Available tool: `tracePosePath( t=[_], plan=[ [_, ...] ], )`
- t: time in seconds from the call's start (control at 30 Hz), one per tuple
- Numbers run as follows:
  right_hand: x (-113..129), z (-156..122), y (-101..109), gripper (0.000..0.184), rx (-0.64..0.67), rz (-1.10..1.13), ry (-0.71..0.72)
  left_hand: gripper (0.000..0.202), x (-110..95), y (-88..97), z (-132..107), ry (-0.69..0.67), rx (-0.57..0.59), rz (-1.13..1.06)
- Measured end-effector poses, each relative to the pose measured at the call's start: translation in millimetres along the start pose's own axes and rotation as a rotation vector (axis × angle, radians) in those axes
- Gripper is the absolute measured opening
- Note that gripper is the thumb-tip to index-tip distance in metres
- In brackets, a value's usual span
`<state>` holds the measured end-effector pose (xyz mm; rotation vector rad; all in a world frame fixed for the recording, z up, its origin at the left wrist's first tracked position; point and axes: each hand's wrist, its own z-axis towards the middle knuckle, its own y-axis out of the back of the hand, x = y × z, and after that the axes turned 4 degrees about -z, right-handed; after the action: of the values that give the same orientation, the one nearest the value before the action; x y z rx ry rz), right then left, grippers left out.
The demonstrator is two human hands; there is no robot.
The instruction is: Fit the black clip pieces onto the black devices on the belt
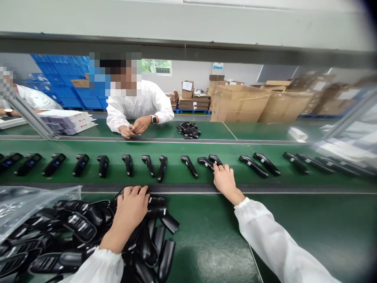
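My left hand rests back-up on a heap of black plastic housings at the near left. Its fingers are bent and slightly apart, reaching over the parts at the heap's far edge. On the belt, my right hand has its fingers closed on the upper part of a black pistol-shaped handheld device. Another such device lies just left of it, close to my fingertips. Further devices of this kind lie in a row along the green belt, several on the left showing small blue marks.
A clear plastic bag lies over the heap's left side. Across the belt, a person in white leans over the far table, near a small black pile. White boxes and large cartons stand behind. A beam spans overhead.
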<state>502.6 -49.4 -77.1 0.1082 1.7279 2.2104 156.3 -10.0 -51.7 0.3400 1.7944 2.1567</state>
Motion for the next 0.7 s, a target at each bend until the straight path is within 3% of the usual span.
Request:
tracePosePath(
  t=[0.07, 0.2, 0.27, 0.37, 0.47, 0.6, 0.7],
  plan=[
    [-3, 2, -3, 0.050, 0.011, -0.015, -0.009, 0.036, 0, 1.1, 0, -0.031, 0.007, -0.024],
    [-11, 12, -8, 0.032, -0.010, -0.019, -0.068, 0.032, -2, 7.4, 4, -0.068, -0.037, -0.211],
    [-14, 17, -9, 0.036, -0.009, -0.028, -0.076, 0.028, -6, 13.6, 6, -0.017, -0.061, -0.464],
    [-12, 17, 2, 0.041, -0.100, 0.034, -0.111, 0.028, -23, 25.8, 6, 0.186, -0.032, -1.075],
    [5, 3, 29, 0.042, -0.185, 0.384, 0.030, 0.036, -49, 35.3, 2, 0.255, 0.054, -1.470],
    [40, -26, 72, 0.037, 0.164, 1.074, 0.428, 0.030, -81, 35.4, -5, 0.174, 0.204, -1.674],
    [51, -32, 81, 0.027, 0.313, 1.228, 0.477, 0.026, -84, 29.1, -7, 0.062, 0.241, -1.595]
  ],
)
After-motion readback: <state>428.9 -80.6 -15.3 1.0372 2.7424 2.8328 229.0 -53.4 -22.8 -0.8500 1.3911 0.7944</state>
